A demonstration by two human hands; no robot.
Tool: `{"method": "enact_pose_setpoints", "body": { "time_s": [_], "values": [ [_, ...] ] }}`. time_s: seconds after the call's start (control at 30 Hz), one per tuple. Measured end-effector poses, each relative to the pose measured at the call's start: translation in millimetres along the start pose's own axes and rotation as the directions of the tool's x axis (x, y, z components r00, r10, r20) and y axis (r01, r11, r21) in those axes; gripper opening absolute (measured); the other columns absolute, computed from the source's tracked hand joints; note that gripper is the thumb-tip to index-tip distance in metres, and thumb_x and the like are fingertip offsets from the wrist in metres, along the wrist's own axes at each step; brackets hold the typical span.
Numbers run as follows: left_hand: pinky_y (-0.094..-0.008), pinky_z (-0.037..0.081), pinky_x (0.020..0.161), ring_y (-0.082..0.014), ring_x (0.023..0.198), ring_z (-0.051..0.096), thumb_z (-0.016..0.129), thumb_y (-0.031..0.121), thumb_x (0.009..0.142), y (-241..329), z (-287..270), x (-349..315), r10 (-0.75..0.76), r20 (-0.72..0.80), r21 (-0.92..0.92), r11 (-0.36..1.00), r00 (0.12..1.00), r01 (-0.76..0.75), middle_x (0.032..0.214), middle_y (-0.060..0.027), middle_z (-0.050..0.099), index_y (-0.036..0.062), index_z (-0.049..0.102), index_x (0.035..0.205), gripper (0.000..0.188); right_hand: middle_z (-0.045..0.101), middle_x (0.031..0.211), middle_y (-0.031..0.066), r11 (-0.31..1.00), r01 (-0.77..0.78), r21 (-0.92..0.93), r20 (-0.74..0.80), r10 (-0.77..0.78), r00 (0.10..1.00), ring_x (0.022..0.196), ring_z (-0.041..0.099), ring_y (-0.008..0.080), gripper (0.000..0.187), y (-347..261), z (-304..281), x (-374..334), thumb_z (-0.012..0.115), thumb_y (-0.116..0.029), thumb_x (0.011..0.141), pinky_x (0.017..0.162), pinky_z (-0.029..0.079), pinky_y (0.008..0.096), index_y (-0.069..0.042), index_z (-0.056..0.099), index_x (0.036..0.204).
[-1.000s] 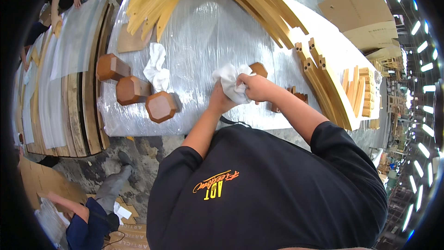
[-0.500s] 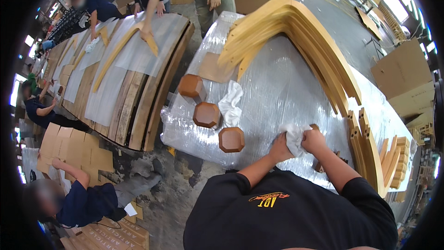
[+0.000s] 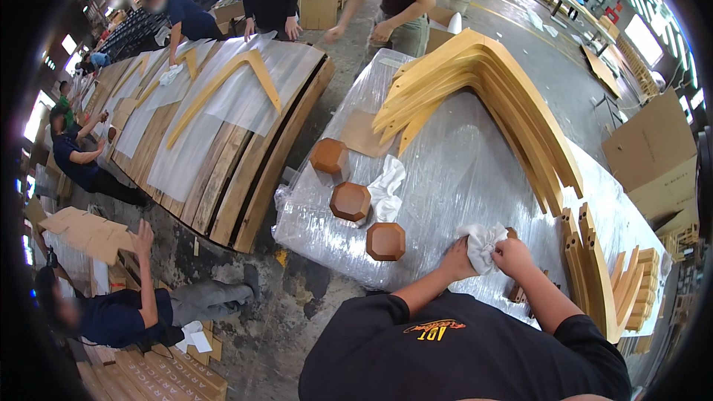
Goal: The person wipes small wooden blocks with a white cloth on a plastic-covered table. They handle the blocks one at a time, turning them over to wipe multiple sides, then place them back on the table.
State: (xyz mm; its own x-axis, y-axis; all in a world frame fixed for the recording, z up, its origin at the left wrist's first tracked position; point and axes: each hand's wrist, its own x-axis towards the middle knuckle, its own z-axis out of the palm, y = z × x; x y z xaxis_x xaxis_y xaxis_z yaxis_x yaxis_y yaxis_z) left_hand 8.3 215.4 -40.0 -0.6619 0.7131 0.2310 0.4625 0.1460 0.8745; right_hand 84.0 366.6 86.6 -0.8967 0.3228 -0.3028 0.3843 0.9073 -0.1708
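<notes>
A crumpled white cloth (image 3: 483, 246) is bunched between my hands above the plastic-wrapped table (image 3: 445, 171). My left hand (image 3: 458, 258) grips its left side, with the fingertips hidden in the folds. On the other side my right hand (image 3: 512, 258) is closed, its fingers pinching the cloth. Just past the right knuckles shows the end of a small brown wooden piece (image 3: 511, 232); the cloth and hand hide the rest. Left of my hands stand three brown eight-sided wooden blocks (image 3: 386, 242), beside a second white cloth (image 3: 386, 187).
Bent light-wood frame parts (image 3: 475, 56) are stacked at the table's far side. More curved wood pieces (image 3: 587, 275) lie at the right. A slatted wooden platform (image 3: 230, 171) stands left, with co-workers around it. One person handles cardboard (image 3: 89, 234) at lower left.
My right hand has shifted from a fist by the brown piece to a pinch on the cloth. The view has tilted. At lower left, a co-worker has raised an arm by the cardboard.
</notes>
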Motion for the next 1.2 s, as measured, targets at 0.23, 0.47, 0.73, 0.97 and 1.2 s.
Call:
{"method": "enact_pose_setpoints", "body": {
  "time_s": [0.23,0.47,0.73,0.97,1.2],
  "values": [
    [-0.05,0.041,0.121,-0.0437,0.142,0.051,0.09,0.049,0.072,0.1,5.7,-3.6,-0.032,0.109,-0.061,0.997,0.993,0.039,0.149,-0.026,0.054,0.003,0.047,0.152,0.101,0.075,0.097,0.0201,0.995,-0.103,0.007,0.139,0.101,0.985,0.093,0.072,0.0417,0.027,-1.3,-5.8,-3.5,0.079,-0.03,0.085,0.083,0.058,0.0509,-0.005,0.076,0.096],
    [-0.0466,0.041,0.121,-0.038,0.143,0.052,0.093,0.034,0.075,-23.9,-4.1,9.1,0.041,0.413,-0.364,0.923,0.91,0.124,0.155,-0.0207,0.053,0.0043,0.055,0.15,0.089,0.069,0.12,0.0219,0.993,0.016,0.119,-0.042,-0.011,0.999,0.114,0.066,0.0419,0.055,40.4,13.0,-13.8,0.08,-0.039,0.089,0.098,0.054,0.0504,-0.005,0.065,0.129],
    [-0.041,0.048,0.111,-0.0273,0.134,0.059,0.082,0.025,0.093,7.8,-37.1,16.6,-0.231,0.451,-0.447,0.778,0.862,0.442,0.146,-0.0196,0.06,-0.0004,0.051,0.152,0.071,0.072,0.085,0.0151,0.506,-0.121,0.854,-0.189,0.517,0.835,0.076,0.071,0.0253,0.014,38.1,-30.1,-45.5,0.066,-0.013,0.095,0.073,0.056,0.0393,-0.002,0.07,0.1],
    [-0.0432,0.049,0.114,-0.0347,0.134,0.062,0.076,0.048,0.098,-7.0,0.3,16.0,-0.451,0.238,-0.258,0.825,0.86,0.503,0.145,-0.0256,0.064,-0.0056,0.059,0.146,0.074,0.074,0.096,0.0154,0.89,0.123,0.44,-0.294,0.013,0.956,0.089,0.072,0.0385,0.011,20.0,-39.7,-69.7,0.071,-0.016,0.093,0.078,0.057,0.0471,-0.007,0.074,0.1],
    [-0.0456,0.054,0.103,-0.037,0.119,0.07,0.079,0.038,0.093,28.2,-2.4,39.2,-0.441,0.259,-0.164,0.856,0.859,0.489,0.127,-0.0244,0.072,-0.0015,0.06,0.134,0.06,0.074,0.113,0.0247,0.985,0.03,0.173,0.246,-0.072,0.967,0.108,0.071,0.0421,0.028,9.7,28.0,-32.6,0.053,-0.009,0.092,0.094,0.056,0.0515,-0.001,0.072,0.112]
  ]
}}
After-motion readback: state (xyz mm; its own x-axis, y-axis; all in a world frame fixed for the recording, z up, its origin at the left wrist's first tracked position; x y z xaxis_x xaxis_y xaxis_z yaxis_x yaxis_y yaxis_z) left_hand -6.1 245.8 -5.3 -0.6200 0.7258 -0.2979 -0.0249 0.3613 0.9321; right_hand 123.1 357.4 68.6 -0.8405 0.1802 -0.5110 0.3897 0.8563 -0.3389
